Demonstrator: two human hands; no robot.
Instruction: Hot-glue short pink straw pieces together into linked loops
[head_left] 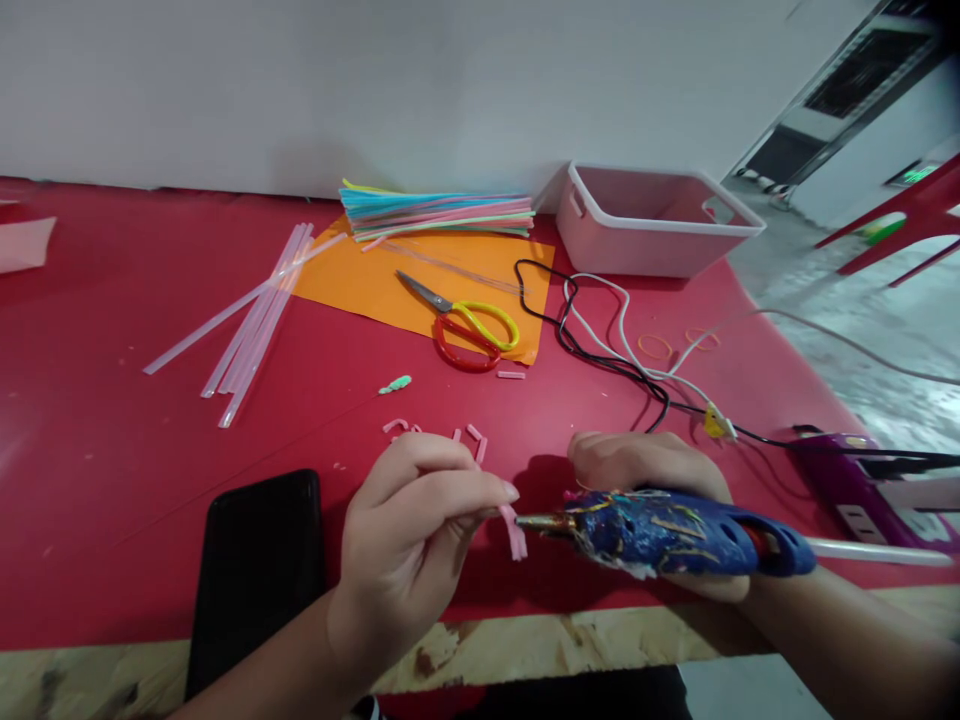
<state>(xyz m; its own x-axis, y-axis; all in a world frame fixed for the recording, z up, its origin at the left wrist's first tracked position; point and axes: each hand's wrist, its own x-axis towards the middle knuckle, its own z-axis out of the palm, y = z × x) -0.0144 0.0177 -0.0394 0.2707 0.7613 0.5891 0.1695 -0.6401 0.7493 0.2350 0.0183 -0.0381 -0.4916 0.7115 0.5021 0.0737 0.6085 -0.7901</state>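
Observation:
Between the thumb and forefinger of my left hand (420, 540) is a short pink strip (514, 535), bent, with its lower end hanging free. My right hand (652, 465) is wrapped round a blue hot glue gun (667, 535), crusted with dried glue and coloured bits. Its metal nozzle points left and meets or nearly meets the pink strip. A clear glue stick (881, 552) juts from the gun's back end. Several small bent pink pieces (477, 440) lie just beyond my left hand, partly hidden by it. A small green piece on a thin thread (395, 385) rests farther left.
Scissors (465, 325) with yellow and red handles lie partly on an orange sheet (360, 285). Behind are a bundle of coloured strips (442, 212) and a pink bin (637, 240). Clear sticks (259, 325), a black phone (255, 580) and tangled cables (600, 350) surround my hands.

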